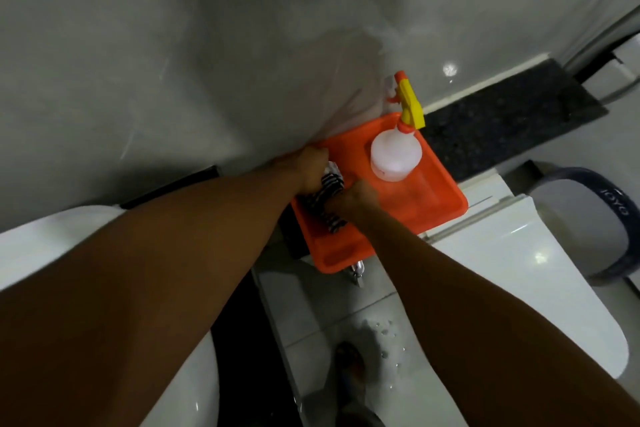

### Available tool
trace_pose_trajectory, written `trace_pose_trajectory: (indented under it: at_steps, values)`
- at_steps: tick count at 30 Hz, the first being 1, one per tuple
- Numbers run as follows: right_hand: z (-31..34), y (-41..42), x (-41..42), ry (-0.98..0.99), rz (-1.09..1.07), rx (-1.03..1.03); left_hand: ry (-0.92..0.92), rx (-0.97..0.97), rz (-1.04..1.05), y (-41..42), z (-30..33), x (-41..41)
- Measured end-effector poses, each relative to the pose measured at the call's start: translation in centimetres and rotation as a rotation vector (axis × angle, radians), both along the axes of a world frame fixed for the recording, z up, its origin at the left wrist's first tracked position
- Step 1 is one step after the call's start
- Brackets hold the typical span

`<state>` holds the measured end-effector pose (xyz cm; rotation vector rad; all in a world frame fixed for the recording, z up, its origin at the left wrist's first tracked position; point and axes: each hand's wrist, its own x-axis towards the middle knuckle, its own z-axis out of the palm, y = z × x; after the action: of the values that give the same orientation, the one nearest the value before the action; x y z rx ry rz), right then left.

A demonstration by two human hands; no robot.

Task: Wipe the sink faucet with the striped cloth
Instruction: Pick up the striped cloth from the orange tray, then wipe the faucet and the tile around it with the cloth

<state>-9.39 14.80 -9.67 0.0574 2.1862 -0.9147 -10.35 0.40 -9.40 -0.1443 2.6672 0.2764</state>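
A black-and-white striped cloth (327,196) lies in the near left part of an orange tray (436,198). My left hand (308,168) grips the cloth's upper end against the tray's left rim. My right hand (355,199) closes on the cloth's middle from the right. A bit of chrome metal (358,272), maybe a faucet or valve, pokes out under the tray's near edge. The white sink (45,246) shows at the left, mostly behind my left arm.
A white spray bottle (396,154) with a yellow and orange trigger stands in the tray's far corner. The tray rests on a dark stone ledge (502,114). A white toilet (519,274) sits to the right, with a dark bin (588,218) beyond it. Wet floor tiles lie below.
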Motion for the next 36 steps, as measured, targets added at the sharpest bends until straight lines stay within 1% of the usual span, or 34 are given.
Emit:
trace_pose_trajectory:
  at_steps: [2, 4, 5, 6, 8, 9, 10, 12, 13, 15, 17, 19, 22, 25, 27, 30, 31, 32, 33, 34, 35, 36]
  values:
    - [2.1, 0.2, -1.0, 0.015, -0.013, -0.033, 0.065, 0.140, 0.125, -0.7, 1.3, 0.4]
    - [5.4, 0.8, -1.8, 0.060, 0.047, -0.072, 0.166, 0.347, 0.279, -1.3, 3.5, 1.2]
    - [7.5, 1.1, -2.0, 0.086, 0.065, -0.136, 0.201, 0.461, 0.371, -1.6, 4.9, 1.8]
    - [9.7, 1.4, -2.2, 0.111, 0.081, -0.210, 0.227, 0.586, 0.489, -2.1, 6.3, 2.5]
    - [14.8, 1.2, -2.0, 0.154, 0.140, -0.337, 0.237, 0.936, 0.790, -2.8, 9.7, 4.8]
    - [17.4, 0.7, -1.7, 0.168, 0.180, -0.380, 0.240, 1.098, 0.897, -3.4, 11.4, 6.3]
    - [20.1, -0.2, -1.3, 0.176, 0.234, -0.404, 0.233, 1.236, 0.952, -4.2, 13.3, 7.8]
    - [25.1, -2.3, -0.2, 0.166, 0.344, -0.419, 0.227, 1.447, 0.965, -5.6, 17.6, 11.2]
    - [27.4, -3.4, 0.5, 0.161, 0.385, -0.417, 0.237, 1.520, 0.952, -6.5, 19.9, 12.9]
    - [31.1, -5.7, 2.4, 0.151, 0.417, -0.464, 0.291, 1.551, 0.937, -9.0, 24.2, 16.5]
    - [33.8, -8.3, 4.9, 0.111, 0.408, -0.567, 0.369, 1.508, 0.919, -12.0, 28.5, 20.4]
    - [36.0, -11.4, 7.7, 0.064, 0.415, -0.622, 0.446, 1.475, 0.895, -15.1, 32.4, 24.6]
    - [38.1, -16.6, 12.9, 0.042, 0.443, -0.634, 0.535, 1.295, 0.971, -19.4, 36.8, 31.6]
    - [38.2, -21.0, 18.2, 0.074, 0.429, -0.613, 0.614, 1.100, 1.120, -22.3, 38.0, 37.4]
    - [37.7, -23.6, 20.7, 0.081, 0.392, -0.657, 0.710, 1.028, 1.218, -23.9, 38.3, 39.6]
    - [37.1, -27.2, 21.9, 0.171, 0.293, -0.674, 0.824, 0.973, 1.308, -26.1, 38.3, 40.1]
    - [36.8, -28.1, 21.9, 0.219, 0.250, -0.661, 0.826, 0.949, 1.325, -26.6, 38.1, 39.8]
    - [36.4, -28.8, 21.8, 0.262, 0.206, -0.649, 0.821, 0.884, 1.332, -26.9, 37.7, 39.3]
    - [35.9, -29.2, 21.6, 0.291, 0.165, -0.646, 0.812, 0.736, 1.328, -26.8, 37.3, 38.7]
    - [35.3, -29.5, 21.5, 0.306, 0.130, -0.650, 0.803, 0.495, 1.304, -26.4, 36.9, 38.3]
    - [34.7, -29.7, 21.3, 0.314, 0.105, -0.659, 0.813, 0.202, 1.261, -26.0, 36.3, 37.9]
    - [34.1, -29.8, 21.1, 0.323, 0.095, -0.674, 0.855, -0.047, 1.190, -25.4, 35.6, 37.5]
